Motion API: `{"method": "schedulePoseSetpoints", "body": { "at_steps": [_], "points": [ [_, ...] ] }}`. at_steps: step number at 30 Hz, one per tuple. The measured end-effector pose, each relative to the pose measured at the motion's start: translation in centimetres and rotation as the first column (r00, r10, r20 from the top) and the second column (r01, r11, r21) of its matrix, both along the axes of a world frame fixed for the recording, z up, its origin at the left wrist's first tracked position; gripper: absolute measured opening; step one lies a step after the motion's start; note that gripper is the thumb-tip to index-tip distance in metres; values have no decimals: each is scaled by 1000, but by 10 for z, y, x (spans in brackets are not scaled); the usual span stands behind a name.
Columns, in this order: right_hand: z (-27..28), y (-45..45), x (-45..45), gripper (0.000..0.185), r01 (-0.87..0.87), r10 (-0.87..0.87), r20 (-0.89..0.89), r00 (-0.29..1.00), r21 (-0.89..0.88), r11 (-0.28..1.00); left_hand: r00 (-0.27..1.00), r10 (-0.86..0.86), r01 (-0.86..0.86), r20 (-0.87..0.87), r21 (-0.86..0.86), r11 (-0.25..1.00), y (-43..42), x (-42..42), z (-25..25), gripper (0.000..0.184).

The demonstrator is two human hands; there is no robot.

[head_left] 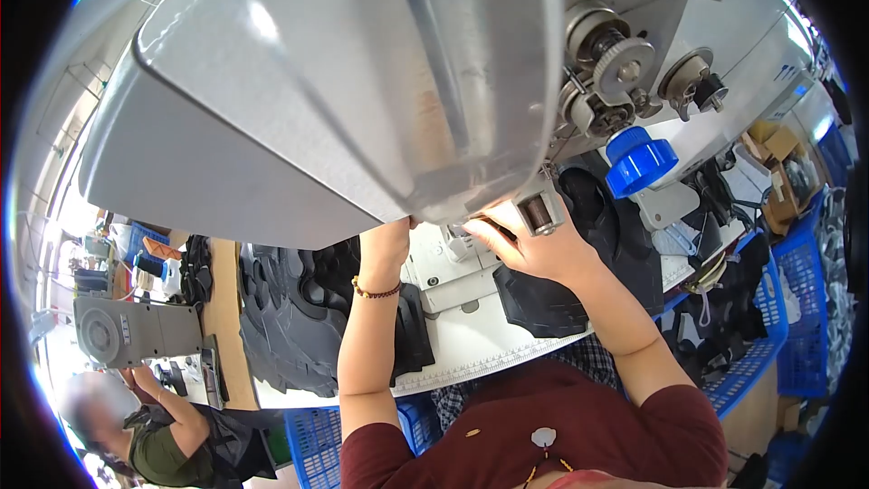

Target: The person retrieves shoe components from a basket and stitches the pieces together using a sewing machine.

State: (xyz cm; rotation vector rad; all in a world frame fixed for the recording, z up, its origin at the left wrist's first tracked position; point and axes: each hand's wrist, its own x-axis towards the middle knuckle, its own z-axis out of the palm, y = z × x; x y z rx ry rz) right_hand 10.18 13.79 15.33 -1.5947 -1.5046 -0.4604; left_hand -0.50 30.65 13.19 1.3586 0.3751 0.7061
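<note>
Two bare hands work beneath the head of a grey sewing machine point(226, 154), seen from my distant post. I find the dark piece point(539, 303) on the white table point(471, 344), under the right hand point(548, 244) and its wrist. One blunt edge faces the worker's body; the dark shape runs away from it, past the outer side of that hand. Overlapping layers may share the outline, so I cannot fix its long axis exactly.

The right thumb stands apart from the forefinger and points left; a metal bracket covers other fingers, and I cannot tell whether they pinch the piece. The left hand point(387, 240) points away from the body, its fingers hidden behind the machine head, their grip unreadable to me. A bead bracelet point(374, 290) circles its wrist.

A pile of dark pieces point(290, 317) lies left of that hand. Above and right of the right hand sits a blue knob point(641, 163). Far left, a co-worker point(172, 439) sits at a second machine point(136, 333).
</note>
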Motion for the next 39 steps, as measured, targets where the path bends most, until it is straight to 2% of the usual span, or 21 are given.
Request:
{"method": "schedulePoseSetpoints", "body": {
  "at_steps": [3, 5, 6, 7, 9, 10, 12, 14, 15, 16, 17, 18, 19, 22, 23, 27, 28, 34, 37, 39],
  "points": [
    [0, -1, 1, 18, -9, 9, 10, 1000, 3, 1000, 992, 46, -13, -116, 275, 961, 7, -1, -1, 8],
    [-1, 0, 1, 21, -39, 39, -14, 999, -7, 999, 996, 46, -34, 73, -157, 987, 9, 5, 3, 12],
    [-2, -1, 1, 22, -53, 53, -31, 998, -12, 999, 985, 75, -12, 159, -366, 930, 11, 8, 5, 14],
    [-2, -1, 1, 21, -49, 49, -14, 999, -6, 999, 979, 21, 79, 201, -474, 877, 25, 6, 1, 19],
    [-2, -2, 2, 19, -45, 44, 19, 999, 13, 999, 961, 152, -22, 232, -483, 875, 27, 2, 1, 21],
    [-5, -3, 0, 18, -36, 36, 1, 999, 84, 996, 944, 217, -73, 248, -487, 870, 26, 0, 6, 22],
    [-11, -8, -5, 15, -27, 34, -29, 999, 223, 974, 915, 245, -158, 321, -275, 948, 45, -24, -8, 22],
    [-6, -22, -17, 13, -22, 51, -90, 995, 306, 952, 881, 423, -381, 213, -211, 900, 14, -50, 18, 30],
    [-13, -29, -21, 16, -94, 144, -258, 955, 194, 977, 869, 460, -430, 184, -178, 885, -4, -60, 20, 34],
    [-18, -34, -29, 19, -186, 207, -426, 881, 90, 978, 855, 495, -476, 155, -143, 868, -25, -68, 19, 38],
    [-25, -32, -39, 25, -276, 256, -650, 716, 73, 958, 795, 605, -601, -53, -213, 770, -46, -77, 16, 45],
    [-34, -28, -47, 30, -362, 261, -828, 496, 76, 929, 891, 429, -397, 147, -204, 895, -55, -82, 8, 52],
    [-43, -27, -52, 41, -453, 232, -913, 335, 60, 890, 892, 413, -379, 187, -189, 906, -69, -84, 0, 54],
    [-56, -27, -60, 46, -490, 365, -929, -56, 344, 801, 885, 363, -329, 290, -159, 931, -100, -90, -18, 58],
    [-51, -31, -59, 43, -471, 319, -942, -105, 329, 818, 908, 328, -294, 259, -160, 942, -107, -94, -19, 59],
    [-37, -47, -70, 27, -357, 317, -948, 25, 288, 889, 938, 174, -139, 301, -136, 981, -125, -93, -27, 60],
    [-37, -52, -71, 26, -332, 309, -948, 81, 267, 905, 940, 151, -120, 306, -118, 986, -127, -93, -26, 60],
    [-30, -72, -79, 26, -246, 260, -938, 231, 202, 948, 945, 56, -30, 324, -86, 996, -137, -96, -23, 62],
    [-26, -82, -81, 27, -196, 223, -935, 277, 172, 965, 953, 35, 4, 302, -126, 992, -130, -96, -17, 65],
    [-25, -95, -80, 28, -192, 195, -939, 283, 144, 971, 921, -17, 128, 388, -261, 957, -118, -95, -17, 64]
  ]
}}
